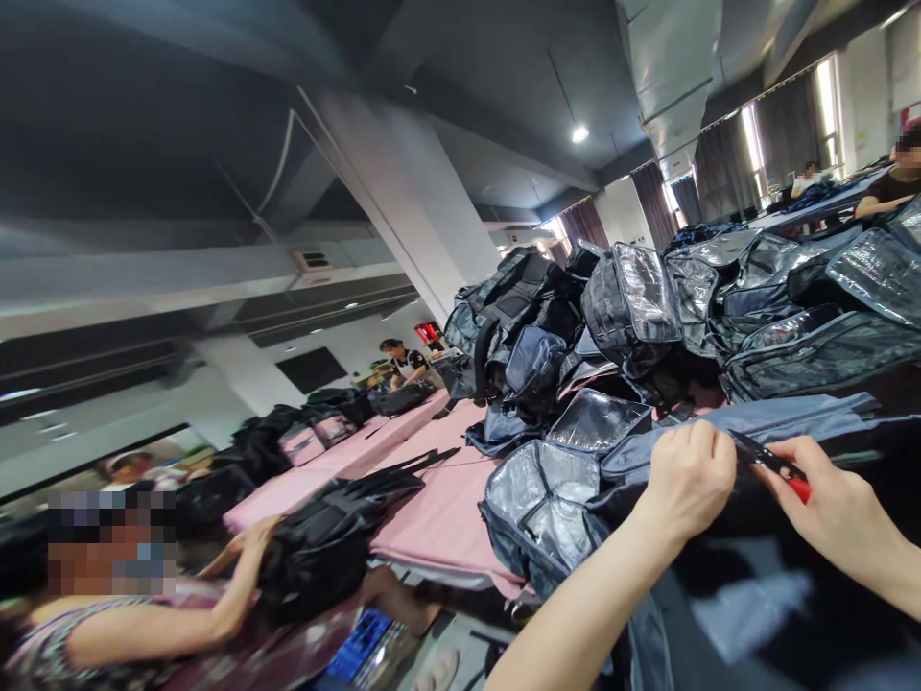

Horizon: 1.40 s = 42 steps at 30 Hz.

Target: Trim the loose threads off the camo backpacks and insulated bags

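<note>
Black-and-red tool [773, 463] in right hand [827, 494]

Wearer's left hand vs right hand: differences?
Grip: the left hand is closed in a fist, with anything inside it hidden; the right hand holds the red-and-black tool.
Position on the tool: the left hand is by its dark end, the right hand at its red part.
Shared: both are bare and close to the blue-grey cloth.

A pale column [410, 197] stands under the dark ceiling [179, 115], where a round lamp [579, 134] is shining. Dark curtains [720, 161] hang beside bright windows [829, 104]. The desk [446, 523] is pink.
</note>
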### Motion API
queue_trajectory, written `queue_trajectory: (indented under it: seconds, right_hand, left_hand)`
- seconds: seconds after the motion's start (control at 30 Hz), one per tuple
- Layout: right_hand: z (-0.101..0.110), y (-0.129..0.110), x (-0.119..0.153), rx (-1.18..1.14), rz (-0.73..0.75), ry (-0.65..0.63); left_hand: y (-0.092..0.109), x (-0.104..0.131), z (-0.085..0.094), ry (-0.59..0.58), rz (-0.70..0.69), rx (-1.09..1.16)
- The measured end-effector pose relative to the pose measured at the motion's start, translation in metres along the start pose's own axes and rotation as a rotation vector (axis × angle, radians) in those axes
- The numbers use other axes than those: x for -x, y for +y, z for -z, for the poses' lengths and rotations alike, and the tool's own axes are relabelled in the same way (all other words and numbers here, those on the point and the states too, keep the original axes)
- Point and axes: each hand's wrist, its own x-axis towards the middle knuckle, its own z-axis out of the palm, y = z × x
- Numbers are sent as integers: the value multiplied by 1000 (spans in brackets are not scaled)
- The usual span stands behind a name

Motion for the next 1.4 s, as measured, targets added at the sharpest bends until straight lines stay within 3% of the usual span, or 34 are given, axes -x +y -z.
queue_trajectory:
  seconds: [0.1,0.2,0.33,0.43,0.5,0.83,0.97,1.07,1.13,1.27,1.4]
  right_hand:
    - [-2,4,-4,184,231,50]
    - [-2,8,-7,226,326,49]
    - [1,10,-11,142,247,14]
    - [4,5,-14,66,165,-101]
    - [5,-1,-17,53,166,-155]
    - [-1,-16,-25,75,266,-182]
    - [9,-15,-28,-117,109,-304]
    - [29,-12,-38,-239,-67,-342]
    - [46,-5,-49,-210,-84,-301]
    - [71,25,-76,-98,54,-308]
    - [75,59,-97,-83,-16,-546]
  left_hand:
    - [-4,6,-11,-6,-3,48]
    - [-11,13,-16,-5,48,188]
    - [-27,18,-8,-70,288,510]
    - [-36,22,1,-164,501,679]
    - [-37,25,6,-184,555,740]
    - [-31,26,14,-158,523,837]
    - [-33,26,18,-146,570,998]
    - [-32,27,20,-174,590,1034]
    - [-30,26,18,-236,590,964]
    - [-25,15,12,-425,520,857]
    - [-18,6,15,-503,303,751]
